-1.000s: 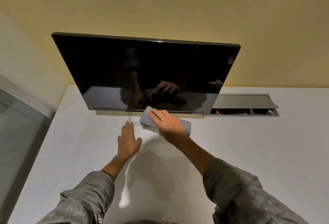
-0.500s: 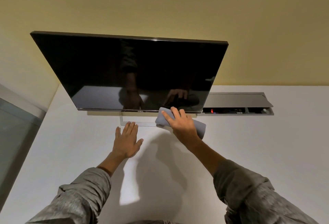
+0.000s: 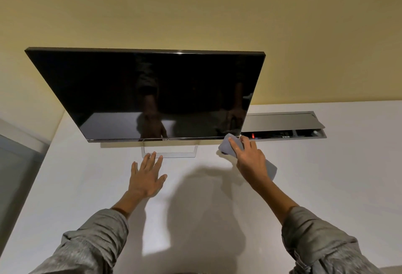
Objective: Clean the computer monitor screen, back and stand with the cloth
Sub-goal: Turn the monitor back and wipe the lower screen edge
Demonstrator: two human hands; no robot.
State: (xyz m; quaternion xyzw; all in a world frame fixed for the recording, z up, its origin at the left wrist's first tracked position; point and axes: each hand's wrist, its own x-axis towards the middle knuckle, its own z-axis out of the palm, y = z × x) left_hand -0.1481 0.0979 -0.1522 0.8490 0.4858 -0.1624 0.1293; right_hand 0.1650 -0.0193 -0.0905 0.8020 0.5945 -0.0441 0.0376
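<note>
Head view: the monitor (image 3: 152,93) stands toward the desk's (image 3: 326,186) rear edge. The cloth (image 3: 226,146) is pressed under the right hand's (image 3: 250,160) flat fingers at the screen's lower right corner, apparently for wiping. The left hand (image 3: 146,177), fingers spread, touches the stand (image 3: 169,154), probably steadying it. "DELL" is read on the bezel.

Monitor (image 3: 152,93) stands on desk (image 3: 326,186), against wall (image 3: 195,8) behind it. Stand (image 3: 169,154) sits under screen's lower edge, centre. Left hand (image 3: 145,178) flat on desk before stand, fingertips touching its front bar. Right hand (image 3: 250,160) lies on cloth (image 3: 226,146) at monitor's lower right corner. Cable tray (image 3: 282,130) recessed in desk, right of monitor.
</note>
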